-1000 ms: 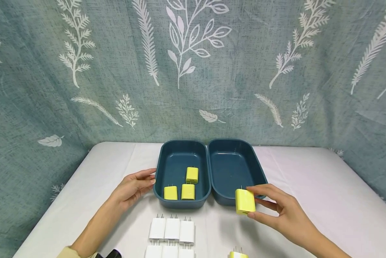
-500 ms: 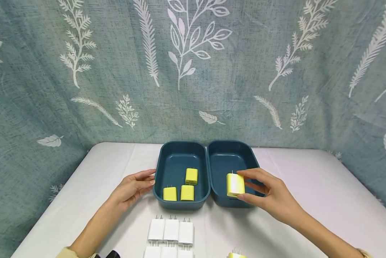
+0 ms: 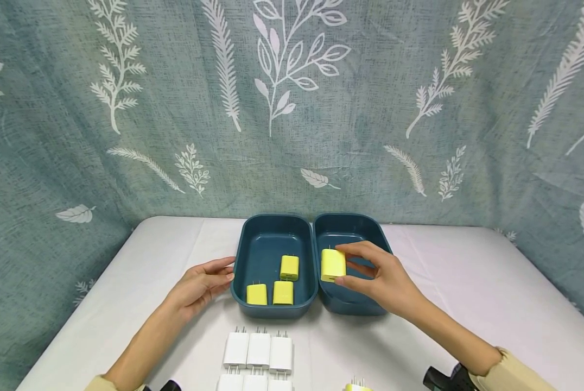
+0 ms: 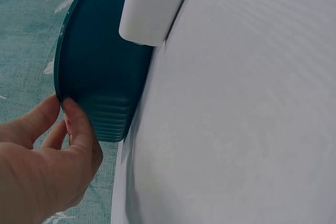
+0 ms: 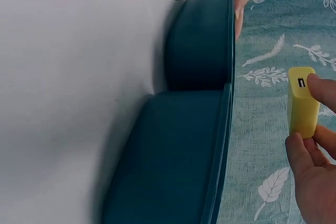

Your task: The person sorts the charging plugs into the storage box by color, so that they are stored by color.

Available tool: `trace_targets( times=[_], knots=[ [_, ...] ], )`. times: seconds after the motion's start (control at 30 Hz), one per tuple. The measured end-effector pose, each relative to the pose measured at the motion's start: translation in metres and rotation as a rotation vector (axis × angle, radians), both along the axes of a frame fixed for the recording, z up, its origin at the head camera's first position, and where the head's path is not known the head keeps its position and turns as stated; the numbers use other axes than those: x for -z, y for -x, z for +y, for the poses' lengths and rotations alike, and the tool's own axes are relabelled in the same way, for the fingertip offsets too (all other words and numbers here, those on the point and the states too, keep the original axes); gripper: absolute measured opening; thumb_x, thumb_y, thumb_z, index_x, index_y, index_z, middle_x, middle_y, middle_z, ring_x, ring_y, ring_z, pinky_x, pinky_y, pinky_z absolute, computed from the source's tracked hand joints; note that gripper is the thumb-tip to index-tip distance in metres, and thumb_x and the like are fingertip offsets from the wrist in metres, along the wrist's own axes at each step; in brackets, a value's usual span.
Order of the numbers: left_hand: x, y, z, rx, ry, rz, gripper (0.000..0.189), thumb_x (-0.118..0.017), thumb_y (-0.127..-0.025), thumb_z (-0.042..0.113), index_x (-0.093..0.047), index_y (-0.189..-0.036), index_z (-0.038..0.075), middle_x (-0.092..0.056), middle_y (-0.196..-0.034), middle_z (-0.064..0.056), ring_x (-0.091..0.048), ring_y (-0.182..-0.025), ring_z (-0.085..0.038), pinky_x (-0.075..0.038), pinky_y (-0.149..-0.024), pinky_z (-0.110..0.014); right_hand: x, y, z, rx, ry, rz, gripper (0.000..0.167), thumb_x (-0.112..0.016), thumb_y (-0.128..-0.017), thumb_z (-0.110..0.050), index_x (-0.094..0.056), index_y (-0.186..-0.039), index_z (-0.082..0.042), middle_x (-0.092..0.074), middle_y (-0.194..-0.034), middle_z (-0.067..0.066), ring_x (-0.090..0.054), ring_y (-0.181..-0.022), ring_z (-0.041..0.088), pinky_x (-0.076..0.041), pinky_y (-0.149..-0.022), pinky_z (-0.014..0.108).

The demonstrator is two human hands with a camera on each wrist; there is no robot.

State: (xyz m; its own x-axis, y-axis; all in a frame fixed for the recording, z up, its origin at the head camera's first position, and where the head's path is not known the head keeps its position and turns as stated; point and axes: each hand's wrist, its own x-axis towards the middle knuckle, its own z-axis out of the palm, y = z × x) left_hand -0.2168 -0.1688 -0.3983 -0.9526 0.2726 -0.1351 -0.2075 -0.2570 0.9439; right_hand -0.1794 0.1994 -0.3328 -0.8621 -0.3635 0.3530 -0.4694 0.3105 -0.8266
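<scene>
My right hand [image 3: 377, 274] pinches a yellow USB charger block [image 3: 333, 265] between thumb and fingers, prongs pointing up and away. It hovers over the right blue bin [image 3: 353, 308]; the right wrist view shows the charger's port [image 5: 301, 83] beside my thumb. My left hand [image 3: 201, 285] holds the left rim of the left blue bin [image 3: 277, 311], thumb and fingertips meeting at its edge in the left wrist view. Inside that bin are three yellow chargers [image 3: 256, 294], two near the front wall and one behind them.
White charger blocks [image 3: 259, 350] lie in rows on the white table [image 3: 175, 244] before the left bin. Another yellow charger [image 3: 357, 387] is cut off by the bottom edge. The two bins stand side by side, and a leaf-patterned curtain [image 3: 292, 163] hangs behind.
My right hand has carried the yellow charger left and away from me, from the right bin's front corner to above that bin. My left hand has stayed at the left bin's rim.
</scene>
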Motion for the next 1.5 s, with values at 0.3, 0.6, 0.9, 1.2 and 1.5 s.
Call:
trace_targets(
  times=[0.3, 0.6, 0.9, 1.2, 1.5],
  knots=[
    [0.002, 0.0, 0.001, -0.01, -0.006, -0.007, 0.052, -0.062, -0.091, -0.01, -0.047, -0.14, -0.011, -0.065, -0.104, -0.007, -0.066, -0.091, -0.013, -0.055, -0.083, -0.024, -0.005, 0.016, -0.016, 0.01, -0.044, -0.002, 0.051, -0.083, -0.081, -0.01, -0.065, -0.128, -0.008, -0.06, -0.122, 0.005, -0.058, -0.117, 0.021, -0.05, -0.096, 0.031],
    [0.003, 0.001, 0.001, -0.014, -0.003, -0.013, 0.052, -0.061, -0.091, -0.01, -0.046, -0.141, -0.011, -0.065, -0.103, -0.005, -0.065, -0.09, -0.012, -0.055, -0.083, -0.024, -0.006, 0.032, -0.035, 0.004, -0.095, 0.022, 0.051, -0.082, -0.081, -0.008, -0.064, -0.128, -0.006, -0.06, -0.12, 0.006, -0.058, -0.116, 0.023, -0.05, -0.096, 0.029],
    [0.003, 0.002, 0.001, -0.011, 0.006, -0.013, 0.053, -0.062, -0.091, -0.01, -0.046, -0.141, -0.011, -0.066, -0.105, -0.007, -0.066, -0.092, -0.013, -0.055, -0.083, -0.024, 0.001, 0.044, -0.048, -0.016, -0.139, 0.01, 0.05, -0.081, -0.083, -0.009, -0.062, -0.129, -0.003, -0.059, -0.123, 0.007, -0.058, -0.117, 0.026, -0.05, -0.096, 0.031],
    [0.0, 0.0, -0.002, -0.009, -0.012, -0.004, 0.053, -0.061, -0.091, -0.009, -0.045, -0.142, -0.011, -0.065, -0.103, -0.006, -0.065, -0.091, -0.012, -0.055, -0.083, -0.024, 0.001, 0.053, -0.065, -0.042, -0.199, -0.021, 0.051, -0.076, -0.089, -0.012, -0.056, -0.135, -0.001, -0.055, -0.124, 0.01, -0.056, -0.12, 0.029, -0.048, -0.099, 0.029],
    [0.0, 0.0, -0.001, -0.002, -0.018, -0.007, 0.053, -0.061, -0.091, -0.01, -0.044, -0.142, -0.011, -0.065, -0.104, -0.007, -0.066, -0.092, -0.012, -0.055, -0.083, -0.024, 0.002, 0.058, -0.083, -0.093, -0.212, -0.018, 0.051, -0.075, -0.088, -0.005, -0.056, -0.134, 0.003, -0.055, -0.13, 0.013, -0.052, -0.124, 0.031, -0.049, -0.1, 0.037]
  ],
)
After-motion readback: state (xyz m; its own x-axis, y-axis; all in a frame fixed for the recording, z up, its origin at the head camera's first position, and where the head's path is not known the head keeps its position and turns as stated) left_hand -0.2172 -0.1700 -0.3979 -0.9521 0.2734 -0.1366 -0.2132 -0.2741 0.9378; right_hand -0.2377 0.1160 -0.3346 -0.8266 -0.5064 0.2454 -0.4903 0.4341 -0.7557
